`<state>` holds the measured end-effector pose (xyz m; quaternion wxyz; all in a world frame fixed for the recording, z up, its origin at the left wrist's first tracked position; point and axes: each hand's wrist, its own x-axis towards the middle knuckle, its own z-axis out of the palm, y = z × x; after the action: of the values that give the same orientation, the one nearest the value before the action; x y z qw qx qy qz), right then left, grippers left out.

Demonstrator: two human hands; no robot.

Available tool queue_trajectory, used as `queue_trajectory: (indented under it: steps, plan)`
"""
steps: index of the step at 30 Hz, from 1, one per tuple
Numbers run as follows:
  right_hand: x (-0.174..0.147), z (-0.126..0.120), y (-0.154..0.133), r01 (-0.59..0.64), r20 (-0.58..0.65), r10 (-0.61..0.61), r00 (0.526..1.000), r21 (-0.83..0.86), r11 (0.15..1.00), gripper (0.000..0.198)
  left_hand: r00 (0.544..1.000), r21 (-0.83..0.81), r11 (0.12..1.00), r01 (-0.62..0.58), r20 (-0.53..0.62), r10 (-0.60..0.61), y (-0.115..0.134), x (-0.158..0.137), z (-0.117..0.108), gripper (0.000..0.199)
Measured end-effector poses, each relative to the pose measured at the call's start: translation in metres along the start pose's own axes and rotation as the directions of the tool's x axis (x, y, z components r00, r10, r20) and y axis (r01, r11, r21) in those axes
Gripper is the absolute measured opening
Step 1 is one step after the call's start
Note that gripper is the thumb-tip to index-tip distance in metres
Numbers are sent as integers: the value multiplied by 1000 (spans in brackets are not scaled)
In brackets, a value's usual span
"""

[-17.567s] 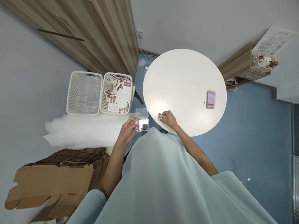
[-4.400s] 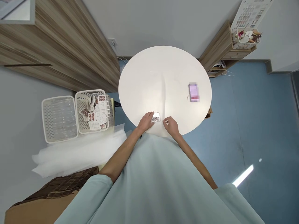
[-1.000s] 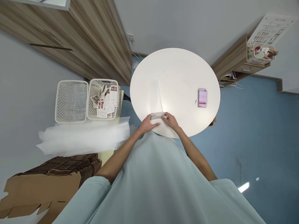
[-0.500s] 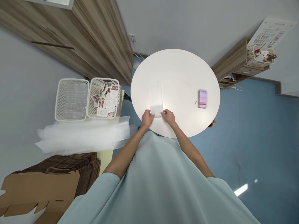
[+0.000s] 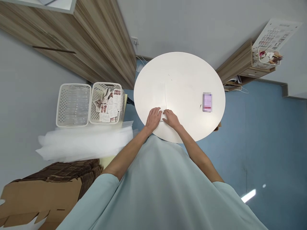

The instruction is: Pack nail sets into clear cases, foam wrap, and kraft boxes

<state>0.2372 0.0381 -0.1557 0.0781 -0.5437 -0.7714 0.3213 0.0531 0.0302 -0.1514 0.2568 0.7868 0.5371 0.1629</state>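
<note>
A thin white sheet (image 5: 159,95), which looks like packing foam, lies on the round white table (image 5: 187,73), its near end folded into a small bundle. My left hand (image 5: 153,118) covers the left side of that bundle, fingers bent over it and thumb toward the middle. On the right side, my right hand (image 5: 171,119) has its fingers closed at the bundle's edge. The fingertips of both hands nearly meet. Whatever lies inside the fold is hidden by the sheet and hands.
Right on the table lies a blurred pink-purple box (image 5: 207,102). To my left are a basket of clear plastic pieces (image 5: 74,103), a basket of printed cards (image 5: 109,105), a pile of white sheets (image 5: 86,142) and stacked cardboard (image 5: 45,195). A wooden cabinet (image 5: 96,44) stands beyond.
My left hand has moved up and right over the bundle, and my right hand slightly left. The folded part, visible between them before, is now mostly covered.
</note>
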Motion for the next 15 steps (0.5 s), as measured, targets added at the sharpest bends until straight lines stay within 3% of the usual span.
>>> queue_trajectory:
  steps: [7,15]
  plan:
    - [-9,9,9,23,61,-21,998,-28,999,52,985,-33,999,4,173,2,-13,-3,6,51]
    - [-53,32,3,51,1,-51,999,4,999,50,978,-65,998,26,209,-11,-16,-44,9,66]
